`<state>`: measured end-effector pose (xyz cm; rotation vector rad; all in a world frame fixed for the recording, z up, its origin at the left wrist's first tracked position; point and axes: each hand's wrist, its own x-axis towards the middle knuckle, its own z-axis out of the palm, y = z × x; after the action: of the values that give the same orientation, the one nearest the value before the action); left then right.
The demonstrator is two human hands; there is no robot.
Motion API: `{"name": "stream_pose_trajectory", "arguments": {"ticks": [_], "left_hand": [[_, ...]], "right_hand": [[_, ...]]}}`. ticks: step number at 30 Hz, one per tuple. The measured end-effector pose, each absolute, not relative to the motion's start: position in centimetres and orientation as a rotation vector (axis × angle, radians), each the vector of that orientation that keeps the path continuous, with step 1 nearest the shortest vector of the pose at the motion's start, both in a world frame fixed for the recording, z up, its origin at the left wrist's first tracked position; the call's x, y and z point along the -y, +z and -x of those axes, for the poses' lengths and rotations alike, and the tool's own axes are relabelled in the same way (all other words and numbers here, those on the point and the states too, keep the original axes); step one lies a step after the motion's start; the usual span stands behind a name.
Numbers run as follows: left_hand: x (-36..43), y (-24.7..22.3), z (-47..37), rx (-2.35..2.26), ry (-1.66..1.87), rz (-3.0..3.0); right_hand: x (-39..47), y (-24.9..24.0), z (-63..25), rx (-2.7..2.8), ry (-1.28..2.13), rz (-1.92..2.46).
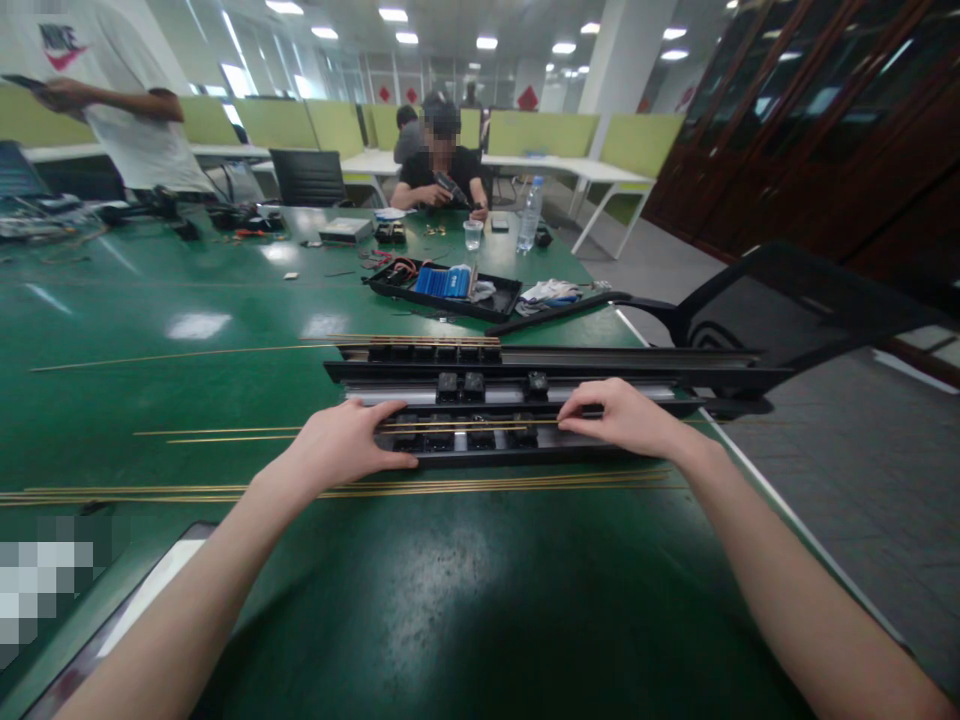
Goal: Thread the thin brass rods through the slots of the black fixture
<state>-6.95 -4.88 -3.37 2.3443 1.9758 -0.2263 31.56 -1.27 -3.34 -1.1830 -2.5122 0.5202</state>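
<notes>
Across the nearest black channel, my L hand spans wide, thumb & fingers at opp. walls, w/ my R hand pinching a thin brass rod above the black blocks, best guided lvl & w/o bending.

The person's right hand pinches a thin brass rod over the nearest black channel; the left hand spans that channel's left end, thumb and fingers apart. More rods lie nearer on the green table. Farther off are a black tray, a plastic cup and a bottle.
</notes>
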Motion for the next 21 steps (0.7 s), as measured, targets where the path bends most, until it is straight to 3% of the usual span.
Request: {"name": "stream_pose_trajectory", "arguments": {"ticks": [21], "left_hand": [[5.0, -3.2, 6.9, -1.970, -0.202, -2.323]], "right_hand": [[0.8, -1.9, -35.0, 2.451, 0.801, 1.513]]}}
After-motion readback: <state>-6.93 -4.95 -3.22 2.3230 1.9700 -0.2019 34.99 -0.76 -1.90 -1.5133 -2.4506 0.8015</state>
